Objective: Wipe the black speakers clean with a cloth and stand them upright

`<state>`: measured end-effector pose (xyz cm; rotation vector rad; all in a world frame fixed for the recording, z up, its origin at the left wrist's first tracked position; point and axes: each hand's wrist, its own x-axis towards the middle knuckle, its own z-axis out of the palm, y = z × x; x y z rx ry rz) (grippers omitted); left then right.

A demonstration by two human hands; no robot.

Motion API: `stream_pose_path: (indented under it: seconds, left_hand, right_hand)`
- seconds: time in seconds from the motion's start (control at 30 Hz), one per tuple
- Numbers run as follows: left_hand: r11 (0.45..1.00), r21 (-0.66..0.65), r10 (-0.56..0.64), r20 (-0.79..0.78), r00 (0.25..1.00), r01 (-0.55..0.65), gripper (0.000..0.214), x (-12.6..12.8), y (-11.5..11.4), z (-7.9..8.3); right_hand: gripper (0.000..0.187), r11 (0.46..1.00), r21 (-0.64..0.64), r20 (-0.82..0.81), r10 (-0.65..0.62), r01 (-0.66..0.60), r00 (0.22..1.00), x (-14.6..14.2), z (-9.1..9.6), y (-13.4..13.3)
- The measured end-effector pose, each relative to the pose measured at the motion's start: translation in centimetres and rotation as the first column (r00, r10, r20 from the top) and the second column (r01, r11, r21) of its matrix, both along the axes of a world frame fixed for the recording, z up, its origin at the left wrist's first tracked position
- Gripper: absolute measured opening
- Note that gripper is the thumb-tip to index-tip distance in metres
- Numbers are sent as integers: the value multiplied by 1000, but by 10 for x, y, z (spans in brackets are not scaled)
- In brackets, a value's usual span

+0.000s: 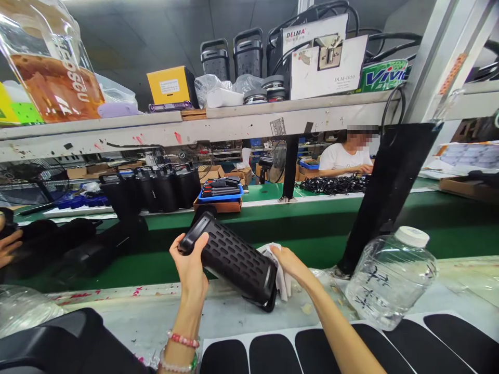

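A busy workshop here: pale bench (pixel 156 317) up front, green surface (pixel 307 223) beyond its far edge, shelf (pixel 237 118) overhead. At the shelf's left end, a bottle (pixel 58 85) of amber liquid, its white lettering awkwardly turned; next, a yellow box (pixel 171 85), its pale label too small to read. Below, the left hand (pixel 192 254) grips, fingers curled round the upper end, thumb on the front, of a black slotted case (pixel 239 257)! It slants across the bench's far edge, long axis running upper left to lower right, slotted face toward us. At its lower end, the right hand (pixel 291 265) pinches a white cloth (pixel 284 288). Above, a white box (pixel 327 78) reads "DELMA" and "DLM-1050"; rightward, green packaging (pixel 384 77) shows "Vivi". Near the bench's far edge, a clear jug (pixel 390 283) carries black handwriting.
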<state>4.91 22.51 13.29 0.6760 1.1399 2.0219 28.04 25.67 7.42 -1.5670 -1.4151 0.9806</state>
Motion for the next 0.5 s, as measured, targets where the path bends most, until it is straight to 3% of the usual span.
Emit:
stream_pose_path:
  seconds: [0.13,0.27,0.4,0.5]
  left_hand:
    - [999,-9,32,22,999,-32,64,-1,4,-3]
    - [1000,18,14,42,999,-15,66,0,3,-2]
    - [991,110,-82,61,995,75,63,2,-2,-5]
    - [954,231,-205,34,978,192,61,5,-10,-6]
  right_hand:
    - [32,994,-102,41,-25,29,999,18,-4,0]
    - [32,991,-135,43,-8,14,999,16,-5,0]
    - [29,996,-88,-3,14,-14,1000,6,6,-5]
    - [34,999,19,-88,32,-31,996,-6,25,-16]
